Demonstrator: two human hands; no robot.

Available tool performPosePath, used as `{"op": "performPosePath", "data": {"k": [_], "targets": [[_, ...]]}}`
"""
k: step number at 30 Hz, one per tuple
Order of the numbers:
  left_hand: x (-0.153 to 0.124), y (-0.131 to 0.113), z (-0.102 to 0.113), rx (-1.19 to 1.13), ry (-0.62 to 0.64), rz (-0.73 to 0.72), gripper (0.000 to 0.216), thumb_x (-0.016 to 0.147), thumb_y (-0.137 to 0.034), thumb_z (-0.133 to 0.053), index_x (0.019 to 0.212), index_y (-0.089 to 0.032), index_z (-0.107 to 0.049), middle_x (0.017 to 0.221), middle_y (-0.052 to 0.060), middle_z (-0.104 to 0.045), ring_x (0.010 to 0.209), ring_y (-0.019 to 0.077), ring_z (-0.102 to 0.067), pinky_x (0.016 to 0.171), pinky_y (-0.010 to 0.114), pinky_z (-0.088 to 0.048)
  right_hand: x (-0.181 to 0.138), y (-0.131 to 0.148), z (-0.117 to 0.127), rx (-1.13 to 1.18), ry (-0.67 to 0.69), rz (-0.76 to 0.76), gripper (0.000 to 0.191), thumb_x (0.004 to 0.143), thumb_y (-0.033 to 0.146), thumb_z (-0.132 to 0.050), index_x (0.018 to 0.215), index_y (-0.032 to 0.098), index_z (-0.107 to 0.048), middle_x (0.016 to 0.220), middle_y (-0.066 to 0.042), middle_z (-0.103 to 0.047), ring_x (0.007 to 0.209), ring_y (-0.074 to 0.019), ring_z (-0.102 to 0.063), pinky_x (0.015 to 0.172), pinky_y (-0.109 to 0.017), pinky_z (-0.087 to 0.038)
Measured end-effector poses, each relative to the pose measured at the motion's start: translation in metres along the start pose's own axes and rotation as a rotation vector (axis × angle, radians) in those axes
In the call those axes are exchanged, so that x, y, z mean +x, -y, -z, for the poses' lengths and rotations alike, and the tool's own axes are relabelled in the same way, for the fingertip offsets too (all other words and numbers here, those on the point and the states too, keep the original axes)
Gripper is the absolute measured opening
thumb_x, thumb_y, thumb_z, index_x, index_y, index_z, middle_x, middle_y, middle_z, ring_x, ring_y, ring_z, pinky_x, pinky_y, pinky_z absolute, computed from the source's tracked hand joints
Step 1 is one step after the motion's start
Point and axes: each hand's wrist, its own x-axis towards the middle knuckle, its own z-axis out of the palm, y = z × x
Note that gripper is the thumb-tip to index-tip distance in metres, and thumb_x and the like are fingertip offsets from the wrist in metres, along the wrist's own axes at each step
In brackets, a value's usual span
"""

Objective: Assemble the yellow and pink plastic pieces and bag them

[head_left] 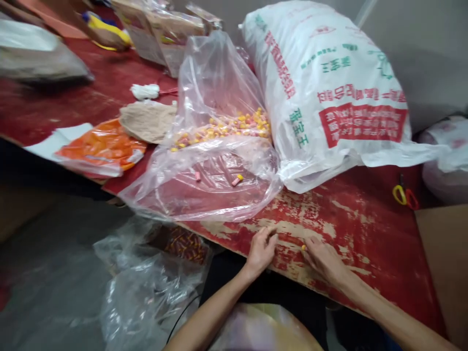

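On the worktop, the open bag lies left of the sack; scissors right; both hands at the near edge.

Head view, facing forward and down, close over table, left hand and right hand low

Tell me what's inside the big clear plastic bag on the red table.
Inside the clear plastic bag lie small yellow, orange and pink pieces, heaped at its back, a few loose near the mouth. Crumpled folds hide how deep the heap goes.
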Motion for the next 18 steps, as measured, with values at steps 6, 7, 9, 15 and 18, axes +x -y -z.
{"op": "performPosePath", "data": {"k": [6, 7, 9, 15, 18], "targets": [[-0.011, -0.013, 0.006, 0.045, 0.155, -0.092, 0.023, 0.084, -0.023, -0.043, 0.093, -0.016, -0.063, 0.08, 0.005, -0.06, 0.074, 0.0156, -0.057, 0.072, 0.027, -0.046, 0.01, 0.031, -0.001, 0.398, -0.312, 0.216, 0.016, 0.093, 0.032, -0.036, 0.09, 0.022, -0.049, 0.077, -0.003, -0.059, 0.068, -0.0171, -0.059, 0.061, -0.028, -0.046], [-0.014, -0.013, 0.01, -0.027, 0.182, -0.043, 0.024, 0.086, -0.027, -0.042, 0.095, -0.017, -0.062, 0.076, 0.004, -0.059, 0.068, 0.0145, -0.057, 0.067, 0.026, -0.047, 0.013, 0.042, 0.0, 0.455, -0.325, 0.265, 0.016, 0.093, 0.031, -0.037, 0.098, 0.022, -0.049, 0.084, -0.004, -0.06, 0.074, -0.0175, -0.06, 0.066, -0.029, -0.048], [-0.022, -0.013, 0.025, -0.222, 0.199, 0.102, 0.028, 0.087, -0.035, -0.041, 0.099, -0.017, -0.057, 0.064, 0.0, -0.056, 0.054, 0.0122, -0.054, 0.055, 0.023, -0.044, 0.019, 0.059, 0.005, 0.537, -0.301, 0.348, 0.025, 0.092, 0.029, -0.039, 0.115, 0.022, -0.045, 0.101, -0.007, -0.059, 0.088, -0.0184, -0.06, 0.075, -0.031, -0.049], [-0.077, 0.007, 0.118, -0.087, -0.173, 0.365, 0.035, 0.076, -0.046, -0.057, 0.094, -0.017, -0.058, 0.066, -0.001, -0.059, 0.055, 0.0124, -0.055, 0.05, 0.02, -0.042, 0.064, 0.018, 0.029, 0.54, -0.551, 0.149, 0.024, 0.089, 0.03, -0.04, 0.105, 0.021, -0.056, 0.106, -0.009, -0.057, 0.097, -0.0205, -0.056, 0.083, -0.033, -0.046], [-0.105, 0.043, 0.176, 0.293, -0.373, 0.353, 0.041, 0.074, -0.052, -0.053, 0.095, -0.018, -0.062, 0.071, 0.002, -0.064, 0.057, 0.0168, -0.058, 0.053, 0.026, -0.048, 0.097, -0.031, 0.039, 0.408, -0.787, -0.125, 0.025, 0.085, 0.029, -0.04, 0.096, 0.018, -0.06, 0.096, -0.01, -0.059, 0.088, -0.0219, -0.057, 0.08, -0.035, -0.046]]}}
